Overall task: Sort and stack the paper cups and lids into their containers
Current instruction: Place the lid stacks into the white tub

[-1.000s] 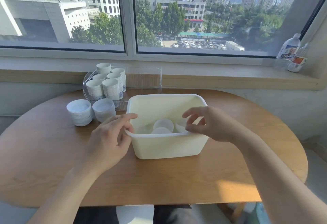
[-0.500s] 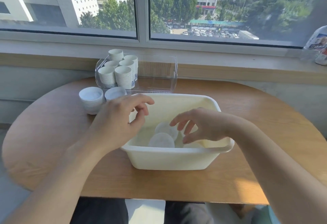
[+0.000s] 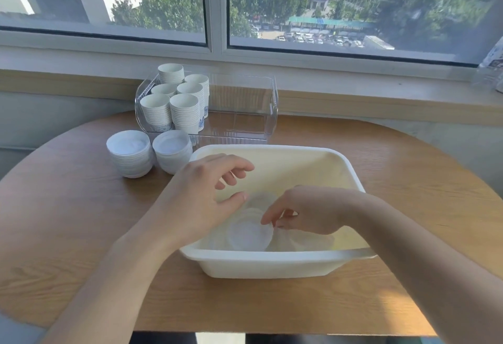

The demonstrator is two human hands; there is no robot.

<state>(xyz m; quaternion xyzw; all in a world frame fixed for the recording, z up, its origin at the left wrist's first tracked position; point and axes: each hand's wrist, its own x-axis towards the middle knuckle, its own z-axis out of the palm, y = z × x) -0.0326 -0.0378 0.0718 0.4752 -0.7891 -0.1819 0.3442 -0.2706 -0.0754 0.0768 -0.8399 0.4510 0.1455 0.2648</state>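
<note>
Right hand (image 3: pixel 307 211) pinching lid (image 3: pixel 249 235), left hand (image 3: pixel 202 196) loosely spread

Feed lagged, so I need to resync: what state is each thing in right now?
Cream plastic tub: on the table, a few loose lids inside.
Translucent round lid: in the tub, right-hand fingers at its edge.
Left hand: over the tub, holding nothing.
Clear acrylic bin: cup stacks fill its left side.
White paper cup stacks: upright.
Two lid stacks: on the table.
</note>
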